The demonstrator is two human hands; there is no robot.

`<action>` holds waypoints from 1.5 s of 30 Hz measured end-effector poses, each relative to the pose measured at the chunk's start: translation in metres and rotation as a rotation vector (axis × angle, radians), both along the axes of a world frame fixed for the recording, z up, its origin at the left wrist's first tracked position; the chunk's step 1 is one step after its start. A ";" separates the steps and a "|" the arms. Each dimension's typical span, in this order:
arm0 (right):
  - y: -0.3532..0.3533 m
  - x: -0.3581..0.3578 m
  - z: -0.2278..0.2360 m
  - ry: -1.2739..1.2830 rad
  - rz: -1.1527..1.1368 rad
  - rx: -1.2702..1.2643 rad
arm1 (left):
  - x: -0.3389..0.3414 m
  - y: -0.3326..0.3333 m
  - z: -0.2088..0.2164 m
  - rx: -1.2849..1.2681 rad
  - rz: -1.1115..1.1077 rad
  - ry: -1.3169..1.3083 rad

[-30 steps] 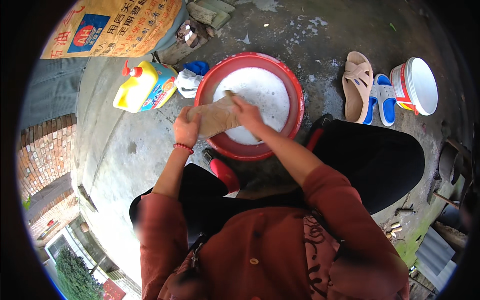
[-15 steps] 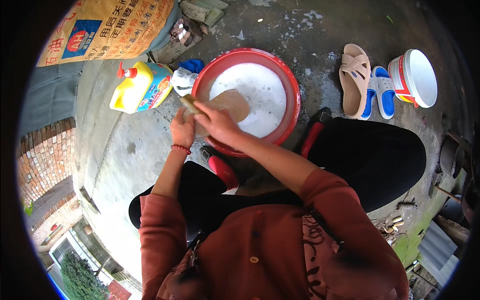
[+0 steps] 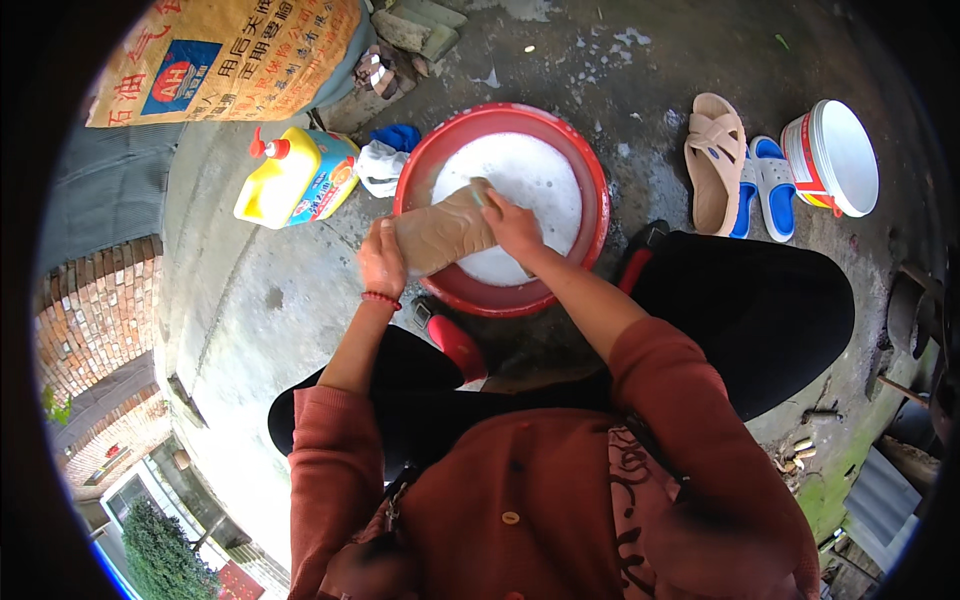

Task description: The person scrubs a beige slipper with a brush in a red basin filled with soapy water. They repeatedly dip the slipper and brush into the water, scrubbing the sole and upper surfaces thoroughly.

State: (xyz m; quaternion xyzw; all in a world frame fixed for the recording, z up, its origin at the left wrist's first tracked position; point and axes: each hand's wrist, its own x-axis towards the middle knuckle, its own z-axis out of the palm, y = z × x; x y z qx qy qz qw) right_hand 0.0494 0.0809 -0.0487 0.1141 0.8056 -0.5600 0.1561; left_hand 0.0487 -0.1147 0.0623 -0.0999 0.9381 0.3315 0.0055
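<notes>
A beige slipper (image 3: 443, 232) is tilted across the left part of a red basin (image 3: 602, 205), its wavy-patterned sole facing up. My left hand (image 3: 383, 262), a red bead bracelet at its wrist, grips the slipper's near-left end. My right hand (image 3: 512, 226) is closed on what looks like a small scrubbing brush (image 3: 482, 187), pressed to the sole's far-right end; the fingers hide most of it. White suds (image 3: 545, 180) cover the water in the basin.
Left of the basin stand a yellow pump bottle (image 3: 297, 178) and a crumpled white-and-blue cloth (image 3: 382, 165). To the right are another beige slipper (image 3: 716, 165), a blue-and-grey pair of slippers (image 3: 774, 190) and a white bucket (image 3: 843, 158). A sack-covered object (image 3: 230, 60) stands far left.
My right hand has moved the brush from the slipper's left end along the sole to its right end. My left hand still grips the slipper. The view has shifted slightly.
</notes>
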 end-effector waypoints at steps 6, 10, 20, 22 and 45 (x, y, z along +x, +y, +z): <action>-0.070 0.032 0.090 0.396 0.096 -0.156 | -0.006 -0.018 -0.009 0.107 0.094 -0.053; -0.040 0.015 0.019 0.186 0.024 -0.045 | -0.006 -0.012 -0.012 0.039 0.036 0.006; -0.061 0.020 0.080 0.335 0.127 -0.144 | -0.007 -0.022 -0.009 0.008 0.076 -0.075; -0.034 0.005 0.006 0.226 0.041 -0.046 | -0.007 -0.011 -0.008 -0.030 0.039 -0.014; -0.039 0.004 0.034 0.291 0.027 -0.150 | -0.002 0.002 0.010 -0.065 -0.140 0.022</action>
